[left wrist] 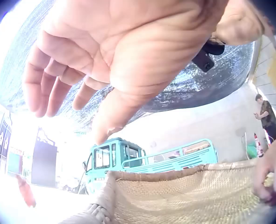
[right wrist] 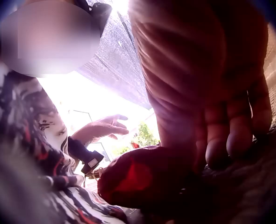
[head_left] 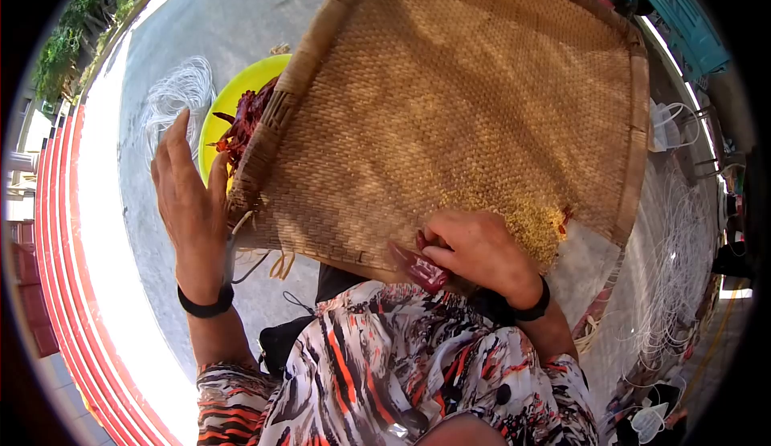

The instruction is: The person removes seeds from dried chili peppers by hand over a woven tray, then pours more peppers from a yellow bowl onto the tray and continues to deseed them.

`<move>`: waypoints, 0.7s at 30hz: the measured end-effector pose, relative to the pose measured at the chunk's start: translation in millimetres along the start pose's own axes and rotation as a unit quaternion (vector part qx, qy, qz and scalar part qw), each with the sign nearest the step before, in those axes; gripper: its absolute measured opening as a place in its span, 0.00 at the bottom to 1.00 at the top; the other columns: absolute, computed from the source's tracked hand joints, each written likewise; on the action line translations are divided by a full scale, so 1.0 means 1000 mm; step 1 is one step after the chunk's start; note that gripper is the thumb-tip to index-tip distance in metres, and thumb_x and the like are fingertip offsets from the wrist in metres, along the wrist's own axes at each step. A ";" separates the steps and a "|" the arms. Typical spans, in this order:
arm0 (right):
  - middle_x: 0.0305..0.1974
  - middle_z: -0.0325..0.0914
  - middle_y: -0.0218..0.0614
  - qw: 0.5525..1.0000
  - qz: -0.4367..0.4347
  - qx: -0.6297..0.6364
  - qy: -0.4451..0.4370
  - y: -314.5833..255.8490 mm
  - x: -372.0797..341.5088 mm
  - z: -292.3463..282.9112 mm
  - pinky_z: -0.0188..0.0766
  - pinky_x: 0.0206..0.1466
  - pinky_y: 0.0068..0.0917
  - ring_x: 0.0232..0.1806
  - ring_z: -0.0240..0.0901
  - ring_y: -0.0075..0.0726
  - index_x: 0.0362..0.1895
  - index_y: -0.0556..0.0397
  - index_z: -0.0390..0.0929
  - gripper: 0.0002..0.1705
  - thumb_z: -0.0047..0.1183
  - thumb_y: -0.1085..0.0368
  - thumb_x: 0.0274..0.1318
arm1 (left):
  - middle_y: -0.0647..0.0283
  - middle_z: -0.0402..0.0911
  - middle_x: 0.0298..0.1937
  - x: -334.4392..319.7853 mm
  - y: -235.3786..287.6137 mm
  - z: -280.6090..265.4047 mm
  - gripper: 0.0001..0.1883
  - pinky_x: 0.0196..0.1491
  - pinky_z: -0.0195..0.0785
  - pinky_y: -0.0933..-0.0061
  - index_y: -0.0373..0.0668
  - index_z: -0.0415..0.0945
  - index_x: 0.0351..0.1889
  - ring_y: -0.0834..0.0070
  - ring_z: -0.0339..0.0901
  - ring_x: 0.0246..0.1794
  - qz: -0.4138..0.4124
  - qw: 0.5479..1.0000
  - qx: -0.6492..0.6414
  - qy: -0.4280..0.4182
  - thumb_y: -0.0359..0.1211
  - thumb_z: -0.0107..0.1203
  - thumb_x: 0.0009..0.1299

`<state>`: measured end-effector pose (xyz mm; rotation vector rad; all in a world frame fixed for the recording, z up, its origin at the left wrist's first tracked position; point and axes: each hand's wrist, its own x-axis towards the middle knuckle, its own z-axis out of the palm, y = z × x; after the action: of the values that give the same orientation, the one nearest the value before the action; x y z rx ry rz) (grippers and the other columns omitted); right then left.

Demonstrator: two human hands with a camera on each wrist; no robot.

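Note:
My right hand (head_left: 486, 253) pinches a dark red dried chili (head_left: 424, 272) at the near edge of the woven tray (head_left: 450, 69). In the right wrist view the chili (right wrist: 138, 175) is large, with the thumb against it and the other fingers curved near the weave. Yellow seeds (head_left: 526, 221) lie spread on the tray beside this hand. My left hand (head_left: 190, 205) is raised, fingers spread and holding nothing, beside a yellow-green bowl (head_left: 221, 109) of dried red chilies (head_left: 250, 121). The tray's rim hides part of the bowl. A blurred reddish chili-shaped thing (left wrist: 26, 191) shows below the left fingers.
A bundle of white string (head_left: 181, 93) lies on the concrete beyond the left hand; more loose white strands (head_left: 675, 261) are at the right. A turquoise truck (left wrist: 110, 161) stands beyond the tray. Another person (left wrist: 267, 116) stands near a wall.

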<state>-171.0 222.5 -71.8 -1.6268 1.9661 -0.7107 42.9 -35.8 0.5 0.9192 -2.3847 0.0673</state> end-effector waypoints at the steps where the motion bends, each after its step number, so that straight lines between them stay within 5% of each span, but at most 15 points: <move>1: 0.33 0.79 0.38 1.000 -0.005 0.001 0.003 0.000 0.000 0.001 0.75 0.37 0.43 0.37 0.79 0.50 0.33 0.49 0.76 0.10 0.62 0.61 0.52 | 0.53 0.77 0.61 -0.003 0.006 -0.001 0.28 0.53 0.74 0.63 0.44 0.68 0.68 0.60 0.78 0.54 0.010 0.999 -0.036 -0.027 0.27 0.61 0.69; 2: 0.32 0.79 0.38 1.000 0.008 0.013 0.006 0.002 0.000 0.003 0.74 0.37 0.41 0.36 0.79 0.49 0.33 0.49 0.76 0.10 0.63 0.62 0.52 | 0.53 0.76 0.63 -0.007 0.014 -0.003 0.30 0.54 0.73 0.63 0.44 0.67 0.70 0.59 0.77 0.56 0.020 0.996 -0.073 -0.055 0.28 0.61 0.69; 4: 0.31 0.79 0.39 0.999 0.032 0.037 0.012 0.004 0.000 0.005 0.74 0.35 0.38 0.33 0.79 0.46 0.35 0.51 0.78 0.10 0.64 0.63 0.51 | 0.53 0.78 0.59 -0.012 0.046 -0.009 0.29 0.54 0.72 0.64 0.41 0.69 0.67 0.62 0.77 0.56 0.054 0.949 -0.201 -0.237 0.27 0.63 0.66; 5: 0.30 0.79 0.39 0.998 0.023 0.049 0.026 0.003 0.001 0.005 0.74 0.34 0.38 0.32 0.79 0.46 0.35 0.51 0.78 0.10 0.63 0.63 0.51 | 0.49 0.76 0.56 -0.019 0.059 -0.002 0.27 0.59 0.68 0.59 0.39 0.69 0.65 0.50 0.73 0.57 0.073 0.917 -0.263 -0.291 0.27 0.60 0.67; 8: 0.31 0.79 0.41 0.996 0.003 0.077 0.053 0.001 0.003 0.002 0.75 0.34 0.39 0.33 0.80 0.47 0.37 0.51 0.79 0.10 0.62 0.63 0.52 | 0.52 0.77 0.49 -0.040 0.098 0.025 0.26 0.53 0.72 0.59 0.38 0.73 0.57 0.54 0.76 0.51 0.201 0.888 -0.314 -0.268 0.28 0.64 0.58; 15: 0.36 0.81 0.43 0.977 0.087 0.196 0.000 -0.005 0.000 -0.016 0.76 0.40 0.41 0.38 0.81 0.50 0.46 0.52 0.78 0.19 0.63 0.56 0.54 | 0.59 0.79 0.38 -0.051 0.115 0.036 0.12 0.41 0.74 0.62 0.42 0.78 0.42 0.58 0.78 0.39 0.206 0.874 -0.336 -0.284 0.26 0.64 0.61; 18: 0.43 0.80 0.45 0.996 0.038 0.083 -0.004 -0.006 -0.004 -0.020 0.76 0.44 0.41 0.43 0.80 0.50 0.51 0.53 0.75 0.25 0.64 0.54 0.54 | 0.61 0.77 0.36 -0.034 0.097 0.026 0.15 0.40 0.74 0.63 0.44 0.77 0.43 0.61 0.78 0.40 0.208 0.913 -0.250 -0.247 0.30 0.66 0.57; 21: 0.49 0.77 0.46 0.999 -0.002 0.010 -0.038 -0.013 -0.020 -0.024 0.75 0.47 0.43 0.47 0.78 0.52 0.54 0.53 0.72 0.29 0.64 0.52 0.54 | 0.63 0.79 0.36 -0.018 0.075 0.012 0.06 0.40 0.73 0.63 0.46 0.78 0.38 0.61 0.79 0.40 0.111 0.969 -0.148 -0.163 0.27 0.62 0.65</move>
<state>-173.8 242.0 -45.0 -1.6224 1.8974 -0.6580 0.7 28.9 -7.3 0.5527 -2.6950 -0.3733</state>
